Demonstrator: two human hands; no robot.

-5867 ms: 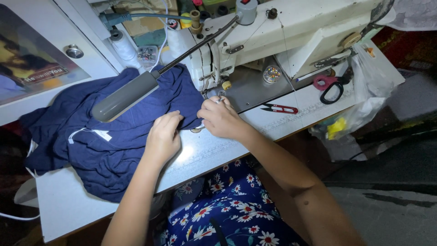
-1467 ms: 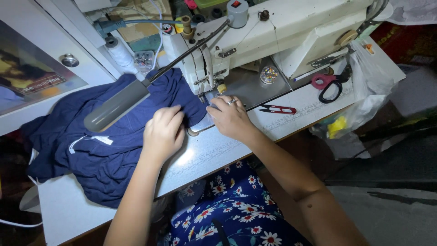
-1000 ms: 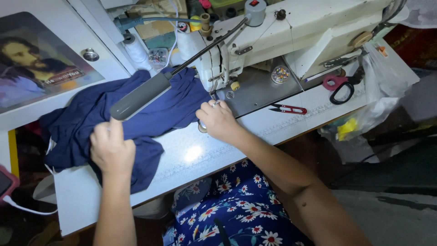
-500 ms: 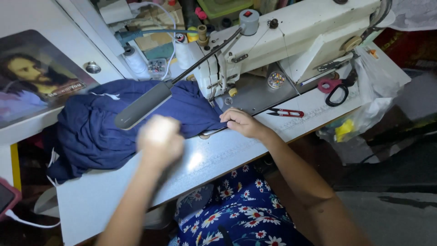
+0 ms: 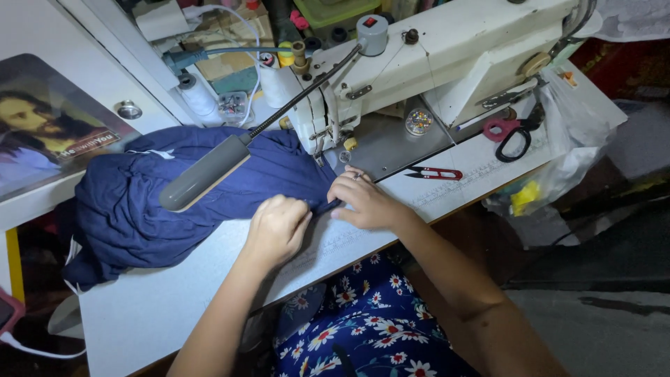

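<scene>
A navy blue garment [image 5: 146, 202] lies bunched on the white sewing table [image 5: 160, 307], its near edge reaching the needle area of the cream sewing machine [image 5: 433, 63]. My left hand [image 5: 276, 227] pinches the garment's edge with curled fingers. My right hand [image 5: 363, 199] grips the same edge just in front of the needle, fingers closed on the cloth. A grey gooseneck lamp [image 5: 206, 171] hangs over the fabric.
Red thread snips [image 5: 433, 173] lie right of my right hand. Red-handled scissors [image 5: 506, 132] rest on the machine bed. A clear plastic bag [image 5: 558, 167] hangs off the table's right end. A framed picture [image 5: 49, 136] lies at the far left. Thread cones [image 5: 199, 94] stand behind.
My left hand pulled the garment toward the left and bunched it, then came back to the fabric edge beside my right hand. My right hand stayed near the needle.
</scene>
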